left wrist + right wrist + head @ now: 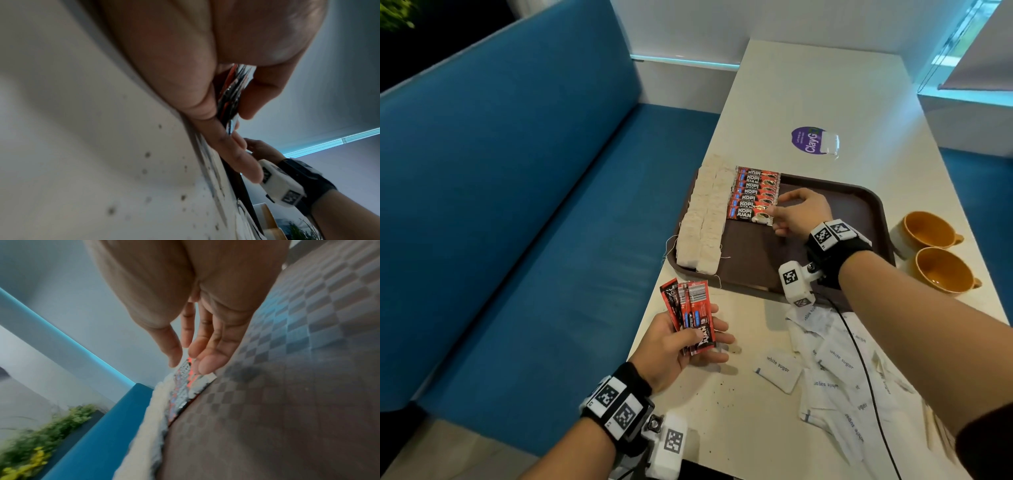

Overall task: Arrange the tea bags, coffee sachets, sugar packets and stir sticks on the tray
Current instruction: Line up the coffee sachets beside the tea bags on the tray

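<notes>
A dark brown tray (852,205) lies on the white table. Two rows of pale tea bags (703,219) line its left side. Beside them sits a column of red coffee sachets (753,193). My right hand (796,212) hovers at the right end of that column, fingers relaxed and straight, fingertips at the nearest sachet (185,384). My left hand (685,339) rests at the table's near left edge and grips a fan of several red coffee sachets (690,313), also seen edge-on as coffee sachets (232,94). White sugar packets (835,370) lie scattered on the table.
Two orange cups (935,250) stand right of the tray. A purple round sticker (810,140) marks the far table. A black cable (866,377) runs across the sugar packets. A blue bench (534,205) borders the table's left edge. Pale stir sticks (936,431) lie at the near right.
</notes>
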`<action>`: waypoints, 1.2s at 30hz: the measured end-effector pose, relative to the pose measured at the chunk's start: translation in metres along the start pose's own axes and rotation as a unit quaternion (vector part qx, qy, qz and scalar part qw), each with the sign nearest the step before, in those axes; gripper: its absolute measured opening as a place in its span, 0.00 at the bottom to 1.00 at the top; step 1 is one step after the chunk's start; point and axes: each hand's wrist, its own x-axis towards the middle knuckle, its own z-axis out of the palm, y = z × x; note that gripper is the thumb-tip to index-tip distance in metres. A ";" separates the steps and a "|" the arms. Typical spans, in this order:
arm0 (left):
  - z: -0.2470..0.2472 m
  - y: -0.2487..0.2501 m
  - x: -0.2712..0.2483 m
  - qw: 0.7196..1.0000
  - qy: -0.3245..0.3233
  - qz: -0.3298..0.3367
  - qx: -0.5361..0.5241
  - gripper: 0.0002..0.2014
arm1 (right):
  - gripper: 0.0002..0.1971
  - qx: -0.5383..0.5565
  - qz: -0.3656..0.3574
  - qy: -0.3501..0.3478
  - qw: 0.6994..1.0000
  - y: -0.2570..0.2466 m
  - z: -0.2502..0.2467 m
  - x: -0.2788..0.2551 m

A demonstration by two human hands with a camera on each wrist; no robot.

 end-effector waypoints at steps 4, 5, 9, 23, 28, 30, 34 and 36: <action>0.003 0.001 -0.002 0.999 0.015 0.005 0.034 0.16 | 0.10 0.056 -0.043 -0.042 0.997 -0.009 -0.004 -0.046; 0.004 0.000 -0.003 0.999 0.019 0.007 0.044 0.13 | 0.08 0.062 -0.051 -0.059 0.995 -0.009 -0.005 -0.062; 0.005 -0.001 -0.003 0.997 0.038 0.006 0.073 0.11 | 0.07 0.042 -0.061 -0.131 0.989 0.002 -0.003 -0.126; 0.017 0.003 -0.009 0.997 0.059 0.008 0.050 0.17 | 0.10 0.031 -0.083 -0.152 0.984 0.066 0.016 -0.220; 0.018 0.003 -0.006 0.998 0.069 0.003 -0.001 0.24 | 0.12 0.021 -0.132 -0.075 0.988 0.062 0.012 -0.218; 0.015 0.002 -0.005 0.998 0.062 -0.001 -0.004 0.25 | 0.12 -0.018 -0.163 -0.066 0.984 0.062 0.013 -0.217; 0.011 0.000 -0.006 0.998 0.042 0.026 0.029 0.14 | 0.12 -0.093 -0.191 -0.064 0.975 0.066 0.018 -0.218; 0.011 -0.001 -0.005 0.998 0.037 0.031 0.043 0.12 | 0.12 -0.110 -0.186 -0.071 0.974 0.067 0.021 -0.219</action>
